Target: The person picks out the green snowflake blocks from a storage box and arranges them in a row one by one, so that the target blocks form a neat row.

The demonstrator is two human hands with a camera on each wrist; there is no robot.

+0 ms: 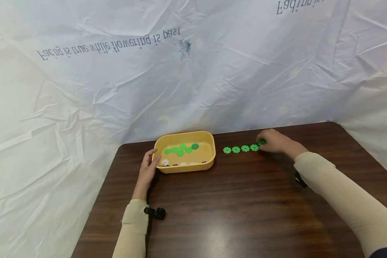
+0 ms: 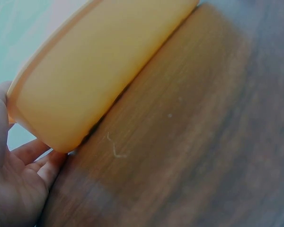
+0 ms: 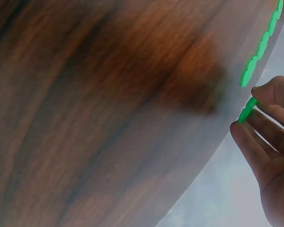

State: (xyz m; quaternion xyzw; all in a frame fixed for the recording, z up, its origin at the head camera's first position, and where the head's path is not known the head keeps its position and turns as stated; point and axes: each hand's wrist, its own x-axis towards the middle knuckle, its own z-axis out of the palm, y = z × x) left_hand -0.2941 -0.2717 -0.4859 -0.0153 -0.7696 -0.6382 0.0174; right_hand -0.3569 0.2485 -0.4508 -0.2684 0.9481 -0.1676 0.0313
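Note:
At the left end of a yellow plastic tray [image 1: 184, 168], my left hand [image 1: 147, 165] holds the wall, thumb at the rim and fingers along the outside. In the left wrist view the fingertips reach the tray's lower corner. My right hand [image 1: 272, 140] pinches a green notched disc [image 3: 247, 109] between thumb and fingers, at the right end of a row of matching green discs [image 1: 240, 149] on the table. In the right wrist view, a small gap separates the held disc from the row.
Inside the tray lie several green discs [image 1: 180, 153], a darker green disc [image 1: 195, 146] and white discs [image 1: 165, 162], with dark ones partly hidden by the front wall. A printed pale cloth [image 1: 193, 86] hangs behind the dark wooden table [image 1: 232, 204].

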